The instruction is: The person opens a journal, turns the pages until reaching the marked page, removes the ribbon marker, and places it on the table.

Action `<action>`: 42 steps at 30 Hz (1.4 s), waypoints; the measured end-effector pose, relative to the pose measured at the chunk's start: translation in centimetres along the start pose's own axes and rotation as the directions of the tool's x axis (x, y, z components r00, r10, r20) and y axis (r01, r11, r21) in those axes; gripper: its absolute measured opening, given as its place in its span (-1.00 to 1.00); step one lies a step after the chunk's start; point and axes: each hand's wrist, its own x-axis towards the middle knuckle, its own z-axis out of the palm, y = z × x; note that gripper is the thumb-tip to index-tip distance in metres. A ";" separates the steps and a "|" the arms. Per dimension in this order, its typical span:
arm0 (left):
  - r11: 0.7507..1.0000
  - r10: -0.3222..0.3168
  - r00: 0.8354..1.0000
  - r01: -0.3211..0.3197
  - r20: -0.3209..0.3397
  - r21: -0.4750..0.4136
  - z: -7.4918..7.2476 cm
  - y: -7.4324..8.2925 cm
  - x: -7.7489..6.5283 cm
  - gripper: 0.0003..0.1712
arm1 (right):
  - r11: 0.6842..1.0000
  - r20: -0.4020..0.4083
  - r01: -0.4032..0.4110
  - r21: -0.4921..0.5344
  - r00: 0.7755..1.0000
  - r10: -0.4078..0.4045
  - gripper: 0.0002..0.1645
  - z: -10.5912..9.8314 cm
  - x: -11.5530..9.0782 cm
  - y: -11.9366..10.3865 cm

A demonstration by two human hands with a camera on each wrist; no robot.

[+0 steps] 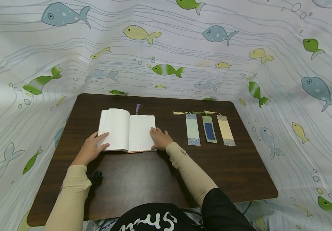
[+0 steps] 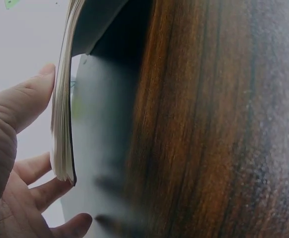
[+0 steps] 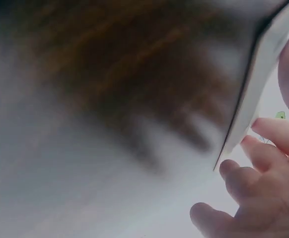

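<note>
An open notebook (image 1: pixel 142 128) with ruled pages lies on the dark wooden table, its left stack of pages thicker and bowed upward. My left hand (image 1: pixel 89 149) is at its left edge, with thumb and forefinger extended onto the page. In the left wrist view the thumb (image 2: pixel 33 96) touches the page side, while other fingers reach past the page edges (image 2: pixel 62 124). My right hand (image 1: pixel 161 139) rests on the right page's outer edge, fingers spread. The right wrist view shows those fingertips along the thin right side. A purple tassel (image 1: pixel 138 108) sticks out above the notebook's top edge.
Three tasselled bookmarks lie in a row to the right: a pale one with blue ends (image 1: pixel 193 128), a green one with a blue panel (image 1: pixel 209 130) and a cream one (image 1: pixel 226 130). A fish-patterned curtain (image 1: pixel 183 48) surrounds the table (image 1: pixel 125 183).
</note>
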 end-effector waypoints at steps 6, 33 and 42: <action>1.000 -0.008 1.000 0.008 0.013 0.016 0.0 0.2 -0.1 -0.25 | 0.998 -0.105 -0.022 -0.052 0.994 0.017 -0.01 0.0 -0.2 -0.2; 1.000 -0.003 1.000 0.003 0.015 0.005 0.0 0.2 -0.3 -0.25 | 0.971 -0.295 -0.080 0.226 0.944 0.146 0.41 0.4 1.3 -0.8; 1.000 -0.005 1.000 0.005 0.004 0.006 -0.2 0.4 -0.3 -0.27 | 0.582 -0.353 0.208 0.787 0.924 0.147 -0.14 -2.0 0.8 -2.5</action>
